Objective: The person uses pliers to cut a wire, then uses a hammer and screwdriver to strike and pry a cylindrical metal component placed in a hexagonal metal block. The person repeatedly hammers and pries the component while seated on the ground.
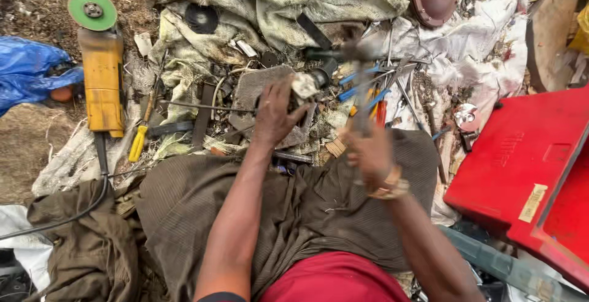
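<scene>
My left hand [274, 113] grips a small grimy metal part [305, 85] and presses it against a flat grey block [257, 90] on the ground. My right hand [370, 152], with a beaded bracelet at the wrist, is closed around the handle of a hammer [359, 63]. The hammer is blurred by motion, its head above and just right of the held part. Both forearms reach out over my lap, which is covered by brown cloth.
A yellow angle grinder [101, 72] with a green disc lies at left, its cable trailing toward me. A yellow-handled screwdriver [138, 141] lies beside it. Pliers and blue-handled tools [368, 90] are scattered ahead. A red case [521, 161] stands at right, blue plastic [30, 69] at far left.
</scene>
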